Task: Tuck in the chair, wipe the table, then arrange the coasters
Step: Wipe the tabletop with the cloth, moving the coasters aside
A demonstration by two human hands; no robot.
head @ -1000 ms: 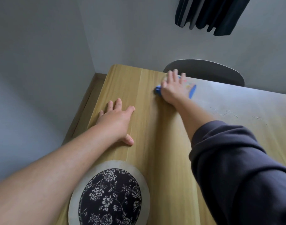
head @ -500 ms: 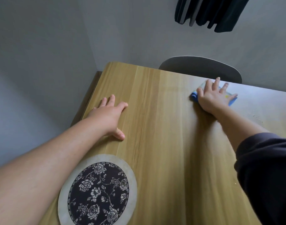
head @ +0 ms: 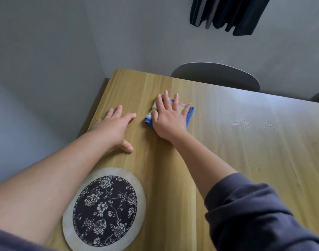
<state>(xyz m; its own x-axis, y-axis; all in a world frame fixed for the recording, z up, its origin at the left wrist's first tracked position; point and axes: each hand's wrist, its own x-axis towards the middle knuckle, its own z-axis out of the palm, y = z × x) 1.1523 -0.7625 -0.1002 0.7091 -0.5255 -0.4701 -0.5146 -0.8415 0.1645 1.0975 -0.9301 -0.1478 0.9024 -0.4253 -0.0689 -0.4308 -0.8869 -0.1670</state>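
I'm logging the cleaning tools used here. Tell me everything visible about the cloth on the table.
The cloth is a small folded rag with a blue border and a pale middle carrying red, yellow and green specks. It looks like soft woven fabric. It lies flat on the wooden table, toward the far edge, pressed down by the right hand, whose spread fingers cover most of it. Only its left and right edges show.

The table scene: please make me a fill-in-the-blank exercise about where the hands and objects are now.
1. The right hand presses flat on a folded ____ with a blue edge.
2. The left hand lies flat on the bare ____.
3. The round floral coaster lies nearest the ____ forearm.
4. Behind the table's far edge stands a grey ____.

Missing words: cloth; table; left; chair.
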